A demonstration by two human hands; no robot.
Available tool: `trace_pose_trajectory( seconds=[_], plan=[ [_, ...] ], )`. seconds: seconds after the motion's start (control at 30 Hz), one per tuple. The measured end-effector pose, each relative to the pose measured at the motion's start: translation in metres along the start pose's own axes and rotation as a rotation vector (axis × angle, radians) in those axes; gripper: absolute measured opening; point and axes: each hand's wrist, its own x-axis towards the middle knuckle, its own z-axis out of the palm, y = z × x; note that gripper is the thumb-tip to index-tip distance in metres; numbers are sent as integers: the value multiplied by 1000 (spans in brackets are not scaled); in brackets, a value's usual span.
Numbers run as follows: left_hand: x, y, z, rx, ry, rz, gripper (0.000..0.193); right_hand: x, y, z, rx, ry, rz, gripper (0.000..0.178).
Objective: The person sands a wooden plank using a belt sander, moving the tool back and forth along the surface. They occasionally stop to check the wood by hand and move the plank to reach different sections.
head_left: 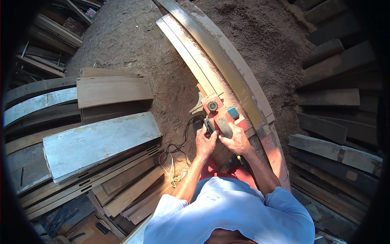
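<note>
A red electric planer (pixel 222 115) with a dark round knob at its front rests at the near end of a long, pale wooden board (pixel 191 61) on the bench. My right hand (pixel 235 140) is wrapped round the planer's rear handle from the right. At its left rear, my left hand (pixel 206 140) is closed on the tool's side, the thumb close to my right thumb. The fingertips of my left hand are partly hidden by the tool. Pale shavings lie along the board ahead of the planer.
A long beam (pixel 227 67) runs beside the board on its right. A black cord (pixel 178 147) trails left of the planer. Stacked planks (pixel 101 138) stand at the left, and more timber (pixel 331 97) lines the right. Sawdust (pixel 268 44) covers the ground.
</note>
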Motion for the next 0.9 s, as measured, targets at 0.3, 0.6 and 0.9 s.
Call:
trace_pose_trajectory(
  seconds=[0.3, 0.6, 0.9],
  plan=[
    [42, -3, -15, -19, 10, -63, 48, 42, -18, 4, -14, 2, -29, 37],
    [91, 12, -38, -30, 31, -63, 43, 92, -46, 7, -63, 34, -11, 41],
    [134, 16, -60, -72, 29, -39, 48, 136, -61, 15, -75, 48, -37, 41]
  ],
)
